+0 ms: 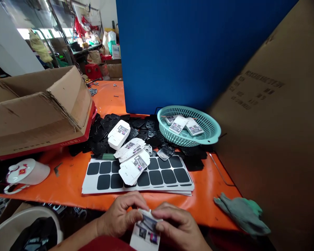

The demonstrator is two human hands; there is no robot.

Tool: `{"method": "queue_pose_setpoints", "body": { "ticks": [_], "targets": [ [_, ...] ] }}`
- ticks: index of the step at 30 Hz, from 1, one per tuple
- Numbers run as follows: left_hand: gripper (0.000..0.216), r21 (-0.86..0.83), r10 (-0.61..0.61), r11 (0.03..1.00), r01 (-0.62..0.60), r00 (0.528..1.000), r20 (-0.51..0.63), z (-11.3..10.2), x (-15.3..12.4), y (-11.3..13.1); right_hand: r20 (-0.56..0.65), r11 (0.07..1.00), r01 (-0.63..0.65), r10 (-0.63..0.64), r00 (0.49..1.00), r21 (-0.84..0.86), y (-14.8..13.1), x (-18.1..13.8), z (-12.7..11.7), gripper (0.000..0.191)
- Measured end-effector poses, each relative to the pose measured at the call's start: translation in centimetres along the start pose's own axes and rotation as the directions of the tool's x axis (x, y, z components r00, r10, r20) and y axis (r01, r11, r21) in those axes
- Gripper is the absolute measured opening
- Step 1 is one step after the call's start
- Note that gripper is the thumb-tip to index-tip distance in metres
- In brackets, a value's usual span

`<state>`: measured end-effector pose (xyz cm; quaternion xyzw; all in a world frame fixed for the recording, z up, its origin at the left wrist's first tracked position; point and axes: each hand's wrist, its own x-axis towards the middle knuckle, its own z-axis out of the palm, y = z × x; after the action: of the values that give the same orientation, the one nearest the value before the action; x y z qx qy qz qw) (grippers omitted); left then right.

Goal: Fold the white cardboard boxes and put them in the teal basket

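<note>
Low in the view, a small white printed box with product pictures is held between both hands in front of the orange table's near edge. My left hand pinches its top left corner with thumb and fingers. At the top right edge, my right hand grips it the same way. Beyond the hands lies a stack of white sheets bearing black rounded-square pads. On it rest fanned-out flat white cartons, and another white carton stack leans on black parts behind.
A teal basket holds several white packets. Black parts are heaped behind the sheets. An open cardboard box and a lidded white mug stand left. Gray-green gloves lie right, by a large cardboard sheet. A blue panel rises behind.
</note>
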<state>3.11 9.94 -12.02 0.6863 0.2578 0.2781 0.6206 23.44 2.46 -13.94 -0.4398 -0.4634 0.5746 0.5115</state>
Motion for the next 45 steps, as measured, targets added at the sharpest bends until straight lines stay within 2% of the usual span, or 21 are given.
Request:
{"method": "queue_pose_setpoints", "body": {
  "ticks": [2, 3, 5, 7, 9, 10, 11, 13, 16, 20, 24, 26, 29, 31, 33, 35, 37, 39, 41, 43, 45],
  "targets": [
    [0.037, 0.278, 0.045, 0.96, -0.013, 0.993, -0.109, -1.5, 1.2, 0.2, -0.21, 0.998, -0.053, 0.045, 0.977, -0.031, -1.1, 1.7, -1.2, 0.018],
    [0.037, 0.441, 0.082, 0.898, 0.01, 0.978, -0.19, -2.5, 2.0, 0.2, -0.33, 0.998, -0.066, 0.059, 0.942, -0.01, -1.9, 3.0, -2.2, 0.021],
    [0.05, 0.733, 0.165, 0.673, 0.102, 0.945, -0.283, -5.2, 3.8, 0.0, -0.516, 0.995, 0.003, 0.047, 0.855, 0.096, -4.0, 5.9, -4.9, 0.031],
    [0.064, 0.916, 0.148, 0.378, 0.132, 0.968, -0.201, -8.1, 5.2, -0.5, -0.619, 0.959, 0.186, -0.015, 0.785, 0.213, -5.7, 8.8, -7.7, 0.039],
    [0.068, 0.988, 0.098, 0.144, 0.048, 0.993, -0.062, -10.3, 6.2, -1.2, -0.708, 0.952, 0.239, -0.036, 0.705, 0.189, -6.2, 10.7, -9.5, 0.04],
    [0.065, 0.998, 0.098, 0.065, 0.003, 0.995, -0.009, -11.1, 6.4, -1.6, -0.729, 0.961, 0.228, -0.043, 0.683, 0.156, -5.9, 11.2, -9.9, 0.041],
    [0.06, 1.0, 0.12, 0.011, -0.027, 0.992, 0.026, -11.6, 6.6, -2.1, -0.731, 0.972, 0.197, -0.044, 0.681, 0.125, -5.2, 11.5, -9.8, 0.042],
    [0.047, 0.998, 0.185, -0.043, -0.051, 0.981, 0.058, -11.9, 6.9, -3.1, -0.668, 0.99, 0.114, -0.029, 0.744, 0.084, -3.1, 11.5, -8.5, 0.046],
    [0.034, 0.994, 0.24, -0.07, -0.083, 0.966, 0.098, -12.0, 7.3, -4.5, -0.497, 1.0, 0.001, -0.002, 0.868, -0.002, 0.1, 11.5, -5.2, 0.051],
    [0.03, 0.99, 0.325, -0.117, -0.077, 0.939, 0.111, -12.4, 7.8, -3.9, -0.334, 0.988, 0.005, -0.057, 0.941, -0.154, 1.4, 13.1, -2.2, 0.057],
    [0.033, 0.983, 0.401, -0.166, -0.074, 0.906, 0.136, -11.5, 7.0, -0.8, -0.275, 0.968, 0.07, -0.137, 0.952, -0.243, 0.8, 14.0, -1.9, 0.058],
    [0.032, 0.97, 0.428, -0.218, -0.111, 0.882, 0.197, -10.0, 5.9, 0.3, -0.271, 0.963, 0.082, -0.153, 0.95, -0.257, 1.1, 13.4, -1.8, 0.057],
    [0.029, 0.942, 0.437, -0.278, -0.188, 0.848, 0.298, -7.0, 4.3, 0.5, -0.344, 0.987, 0.022, -0.076, 0.936, -0.16, 2.2, 11.7, -1.5, 0.055],
    [0.027, 0.933, 0.424, -0.26, -0.248, 0.839, 0.342, -5.3, 3.4, -0.2, -0.389, 0.997, -0.037, 0.006, 0.921, -0.074, 2.9, 10.6, -1.4, 0.054],
    [0.026, 0.939, 0.399, -0.16, -0.305, 0.85, 0.344, -4.4, 2.7, -0.9, -0.391, 0.997, -0.068, 0.046, 0.919, -0.041, 3.3, 10.0, -1.3, 0.054],
    [0.038, 0.943, 0.377, 0.008, -0.332, 0.875, 0.305, -4.2, 2.2, -1.4, -0.374, 0.996, -0.077, 0.054, 0.926, -0.046, 3.4, 9.8, -1.4, 0.055],
    [0.063, 0.956, 0.376, 0.144, -0.255, 0.908, 0.186, -4.6, 2.0, -1.7, -0.358, 0.994, -0.081, 0.048, 0.933, -0.076, 3.5, 9.9, -1.5, 0.055],
    [0.077, 0.976, 0.381, 0.211, -0.05, 0.924, -0.035, -5.0, 2.2, -2.3, -0.343, 0.99, -0.086, 0.043, 0.938, -0.112, 3.7, 10.1, -1.3, 0.056],
    [0.078, 0.949, 0.33, 0.265, 0.168, 0.91, -0.253, -5.2, 2.6, -3.1, -0.33, 0.986, -0.088, 0.037, 0.943, -0.142, 4.1, 10.4, -0.7, 0.058],
    [0.078, 0.918, 0.241, 0.308, 0.249, 0.913, -0.328, -5.1, 3.1, -4.0, -0.321, 0.981, -0.082, 0.021, 0.947, -0.177, 4.6, 10.8, 0.1, 0.06],
    [0.083, 0.92, 0.193, 0.313, 0.236, 0.933, -0.305, -4.6, 3.6, -4.6, -0.316, 0.972, -0.069, -0.007, 0.949, -0.227, 4.9, 11.3, 1.0, 0.059]
  ]
}}
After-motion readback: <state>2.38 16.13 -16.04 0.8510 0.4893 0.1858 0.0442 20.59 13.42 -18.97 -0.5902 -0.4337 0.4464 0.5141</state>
